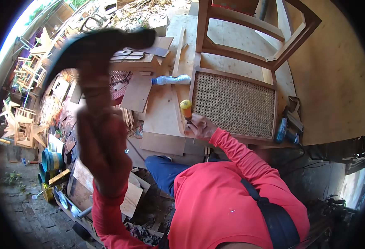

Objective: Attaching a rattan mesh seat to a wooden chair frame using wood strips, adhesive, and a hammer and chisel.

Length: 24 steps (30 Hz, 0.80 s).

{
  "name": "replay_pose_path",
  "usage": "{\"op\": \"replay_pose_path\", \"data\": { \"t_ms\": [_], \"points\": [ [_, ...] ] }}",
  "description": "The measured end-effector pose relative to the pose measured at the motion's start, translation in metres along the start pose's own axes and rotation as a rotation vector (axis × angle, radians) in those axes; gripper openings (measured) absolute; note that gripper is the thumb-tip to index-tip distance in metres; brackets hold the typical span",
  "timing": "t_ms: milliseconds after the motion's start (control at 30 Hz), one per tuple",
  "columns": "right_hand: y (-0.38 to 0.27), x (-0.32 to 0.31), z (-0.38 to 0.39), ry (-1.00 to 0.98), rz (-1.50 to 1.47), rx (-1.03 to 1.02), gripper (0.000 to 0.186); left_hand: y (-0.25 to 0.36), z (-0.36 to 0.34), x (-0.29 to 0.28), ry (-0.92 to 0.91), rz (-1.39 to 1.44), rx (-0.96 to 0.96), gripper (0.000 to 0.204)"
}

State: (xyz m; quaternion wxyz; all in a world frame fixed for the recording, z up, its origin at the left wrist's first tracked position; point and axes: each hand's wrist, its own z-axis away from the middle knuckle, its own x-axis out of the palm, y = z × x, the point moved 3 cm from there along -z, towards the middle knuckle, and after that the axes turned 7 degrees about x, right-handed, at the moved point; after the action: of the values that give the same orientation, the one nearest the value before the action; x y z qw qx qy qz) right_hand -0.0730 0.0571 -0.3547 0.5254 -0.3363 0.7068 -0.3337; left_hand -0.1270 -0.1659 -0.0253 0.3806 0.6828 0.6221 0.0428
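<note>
Raised close to the camera at the left is a dark-headed claw hammer. My left hand is closed round its handle, blurred by motion. My right hand grips a chisel-like tool with a yellow and orange handle, held upright. It stands at the near left corner of a wooden chair frame, and its lower end is hidden by my fingers. Woven cane fills the panel of that frame. Another open part of the chair rises at the far side.
A plastic bottle lies left of the cane panel on the plywood tabletop. Right of the chair sits a blue power tool. Wooden boards are stacked at the left. Buckets and stools stand farther out.
</note>
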Motion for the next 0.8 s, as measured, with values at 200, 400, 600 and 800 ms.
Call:
{"op": "replay_pose_path", "data": {
  "t_ms": [200,400,600,800],
  "points": [
    [0.003,0.004,0.0,-0.026,0.03,0.005,0.018,-0.04,0.029,0.04,-0.493,-0.28,0.148,0.026],
    [-0.008,0.002,0.006,0.016,0.034,0.1,0.015,-0.06,0.032,0.028,-0.557,-0.223,-0.1,0.014],
    [-0.016,0.004,0.011,0.054,0.089,-0.047,0.012,-0.081,0.088,0.029,-0.27,0.034,-0.536,0.017],
    [-0.025,0.022,0.039,0.074,0.467,-0.321,0.025,-0.132,0.171,0.053,-0.083,0.29,-0.973,0.022]
  ]
}}
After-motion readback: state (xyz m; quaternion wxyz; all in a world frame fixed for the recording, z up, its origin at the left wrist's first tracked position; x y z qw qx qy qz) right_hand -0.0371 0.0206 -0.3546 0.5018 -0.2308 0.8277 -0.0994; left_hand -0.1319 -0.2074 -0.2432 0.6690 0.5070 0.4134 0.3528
